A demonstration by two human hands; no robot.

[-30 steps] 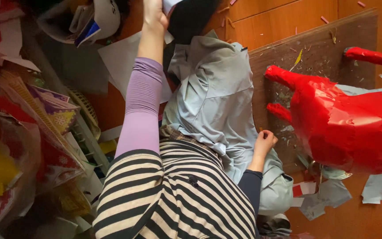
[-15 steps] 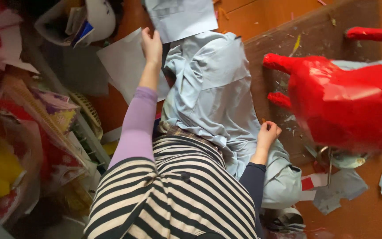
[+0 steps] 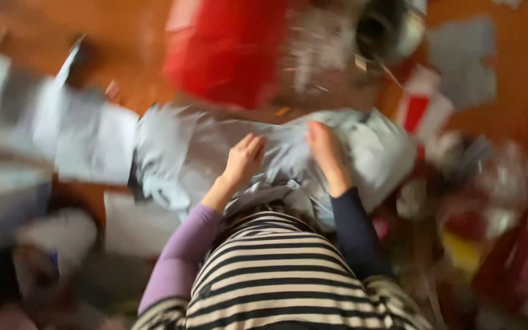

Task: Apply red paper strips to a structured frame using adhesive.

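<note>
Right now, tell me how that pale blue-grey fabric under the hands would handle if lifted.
The pale blue-grey fabric lies wrinkled and folded, so it would probably hang limp rather than hold a shape. It looks thin, so likely light for its spread. The left hand and right hand rest on it; the view is blurred, so its grip is hard to judge.

Motion blur is smearing your whole view. Your left hand [image 3: 244, 160] and right hand [image 3: 326, 153] are lying on the pale grey fabric [image 3: 184, 146], but their fingertips are blurring into its folds, so no grip is showing. The red object [image 3: 227, 49] is running off the top edge, shapeless. The clutter at right [image 3: 490, 183] is dissolving into colour patches.
</note>
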